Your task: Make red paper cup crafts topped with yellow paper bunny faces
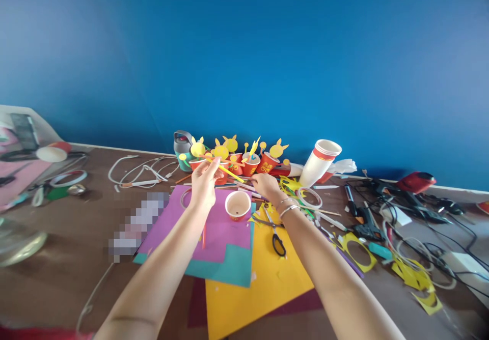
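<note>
My left hand (204, 183) pinches a yellow straw (229, 171), which slants down to the right. My right hand (266, 185) is closed low over a bunch of thin sticks or straws (254, 194) on the table; what its fingers hold is hidden. Between my hands stands a red and white paper cup (237, 206), open end up, on purple paper (219, 246). Behind them several red paper cups (251, 166) carry yellow paper cut-outs with pointed ears (277, 149). Scissors (274, 228) with black handles lie open beside my right forearm.
A tall stack of paper cups (320, 163) leans at the back right, near a tape roll (309, 198). Farther right lie a glue gun (367, 223), cables and yellow paper scraps (359, 251). A grey-green bottle (183, 149) stands by the blue wall. Yellow paper (263, 289) lies in front.
</note>
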### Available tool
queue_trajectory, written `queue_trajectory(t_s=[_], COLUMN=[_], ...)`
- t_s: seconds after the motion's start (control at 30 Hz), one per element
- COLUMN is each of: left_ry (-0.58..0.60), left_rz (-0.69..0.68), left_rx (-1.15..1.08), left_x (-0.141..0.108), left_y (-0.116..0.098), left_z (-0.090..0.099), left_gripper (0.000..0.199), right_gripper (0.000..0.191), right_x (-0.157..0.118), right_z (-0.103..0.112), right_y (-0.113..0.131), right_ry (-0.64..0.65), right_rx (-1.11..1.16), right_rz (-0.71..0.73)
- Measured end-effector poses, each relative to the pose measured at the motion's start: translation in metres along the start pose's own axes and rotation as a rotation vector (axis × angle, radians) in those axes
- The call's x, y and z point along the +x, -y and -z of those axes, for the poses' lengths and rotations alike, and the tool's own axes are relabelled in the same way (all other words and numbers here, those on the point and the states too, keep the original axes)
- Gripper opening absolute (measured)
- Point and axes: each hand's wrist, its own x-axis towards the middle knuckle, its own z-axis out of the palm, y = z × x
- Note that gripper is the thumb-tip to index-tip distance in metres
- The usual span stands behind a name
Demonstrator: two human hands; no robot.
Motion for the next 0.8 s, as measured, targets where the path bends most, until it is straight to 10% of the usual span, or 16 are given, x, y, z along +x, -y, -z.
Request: queue_trajectory(t_s=[0.47, 0.8], left_ry=[-0.029, -0.018], left_rz=[-0.003, 0.016], left_rx=[-0.021, -0.020], left_x=[0.002, 0.003], left_y=[-0.004, -0.001], left_z=[0.002, 0.003], left_gripper=[0.030, 0.030], right_gripper=[0.029, 0.026], right_x=[0.026, -0.034], right_z=[0.002, 0.031], right_y=[0.034, -0.021], right_ry=[0.098, 0.006], right_rx=[-0.134, -0.011], right_rz=[0.029, -0.118])
